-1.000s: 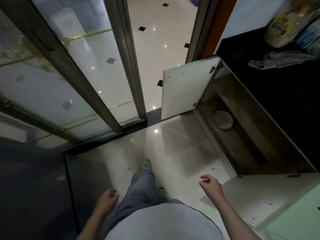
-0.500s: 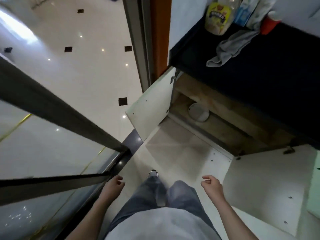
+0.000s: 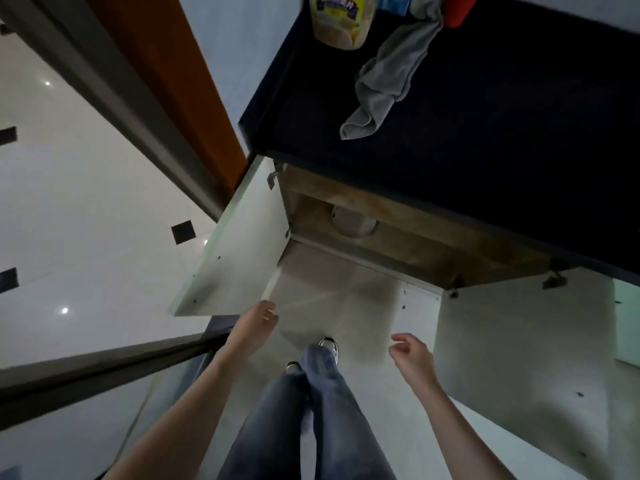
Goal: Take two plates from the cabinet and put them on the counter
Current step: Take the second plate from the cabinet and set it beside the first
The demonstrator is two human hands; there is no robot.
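Plates (image 3: 353,221) sit as pale round stack on wooden floor of open cabinet (image 3: 398,237), about 12 o'clock from hands, partly hidden under counter edge; count unclear. Dark counter (image 3: 502,140) above, carrying grey cloth (image 3: 384,81) and yellow bag (image 3: 341,20) toward 12 o'clock. Both white doors swung out: left door (image 3: 239,247) at 10 o'clock, right door (image 3: 526,351) at 3 o'clock. Left hand (image 3: 258,323) near left door's lower corner, fingers loosely spread, holding nothing. Right hand (image 3: 410,353) apart at 2 o'clock, fingers half-curled, empty. Jeans (image 3: 304,420) and shoes below.
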